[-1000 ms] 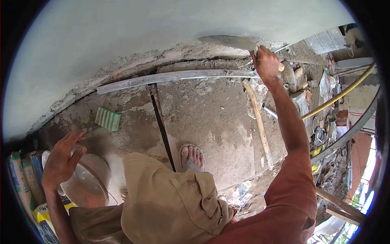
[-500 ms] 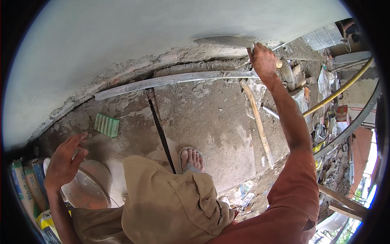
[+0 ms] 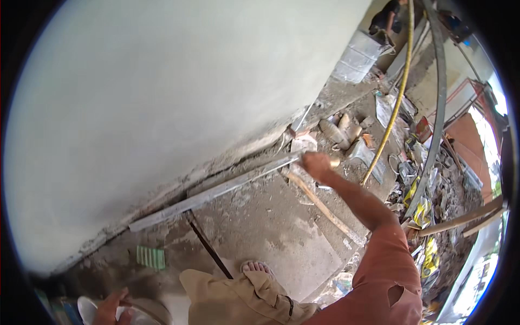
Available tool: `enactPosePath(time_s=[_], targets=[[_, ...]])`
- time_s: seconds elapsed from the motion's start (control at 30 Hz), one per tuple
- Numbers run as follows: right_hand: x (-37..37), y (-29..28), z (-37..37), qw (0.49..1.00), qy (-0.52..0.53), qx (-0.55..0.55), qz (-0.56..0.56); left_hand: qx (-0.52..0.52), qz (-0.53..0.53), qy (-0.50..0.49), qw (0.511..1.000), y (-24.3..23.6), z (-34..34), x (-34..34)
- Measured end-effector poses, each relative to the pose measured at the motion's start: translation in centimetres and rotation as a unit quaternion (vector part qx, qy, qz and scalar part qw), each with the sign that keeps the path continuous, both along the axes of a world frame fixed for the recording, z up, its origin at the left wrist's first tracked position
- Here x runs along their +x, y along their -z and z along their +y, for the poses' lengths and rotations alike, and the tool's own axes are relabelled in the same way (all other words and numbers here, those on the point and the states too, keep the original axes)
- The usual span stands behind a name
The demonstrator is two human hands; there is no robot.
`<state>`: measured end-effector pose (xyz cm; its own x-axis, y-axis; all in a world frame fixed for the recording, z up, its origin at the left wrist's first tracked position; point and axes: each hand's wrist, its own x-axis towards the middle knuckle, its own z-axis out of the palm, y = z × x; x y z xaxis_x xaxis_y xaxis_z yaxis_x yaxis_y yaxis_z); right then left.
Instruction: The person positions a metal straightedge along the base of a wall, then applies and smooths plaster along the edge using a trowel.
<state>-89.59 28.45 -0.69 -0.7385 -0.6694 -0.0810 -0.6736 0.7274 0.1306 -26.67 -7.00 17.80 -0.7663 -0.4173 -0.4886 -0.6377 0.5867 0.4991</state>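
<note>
My right hand, slightly blurred, is closed around a trowel; the tan end of its handle sticks out behind the fist. The blade is hard to make out, seemingly edge-on. This fist is at the far right end of a long pale straightedge bar, which lies along the foot of the smooth grey plastered wall. At the lower left my left hand hangs above a bucket, fingers apart and holding nothing. Beyond it, a green-and-white striped block rests on the floor.
A wooden stick lies slanting across the dusty floor. To the right are a yellow hose, a dark curved pipe and heaped rubble. A whitish drum stands far off, near another person. My sandalled foot is below.
The view has swung up and to the right. My right hand has brought the trowel down off the wall to the bar's end. My left hand remains over the bucket.
</note>
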Motion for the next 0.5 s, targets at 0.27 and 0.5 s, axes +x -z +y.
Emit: enactPosePath(time_s=[0.27,0.5], targets=[[4.2,2.7,-3.8,0.992,-0.097,-0.057,-0.064,-0.07,0.06,0.08,0.993,1.8,2.2,2.5],[2.2,-0.1,-6.9,0.968,-0.17,-0.15,0.105,0.139,0.209,-0.167,0.953,0.8,6.5,1.2]])
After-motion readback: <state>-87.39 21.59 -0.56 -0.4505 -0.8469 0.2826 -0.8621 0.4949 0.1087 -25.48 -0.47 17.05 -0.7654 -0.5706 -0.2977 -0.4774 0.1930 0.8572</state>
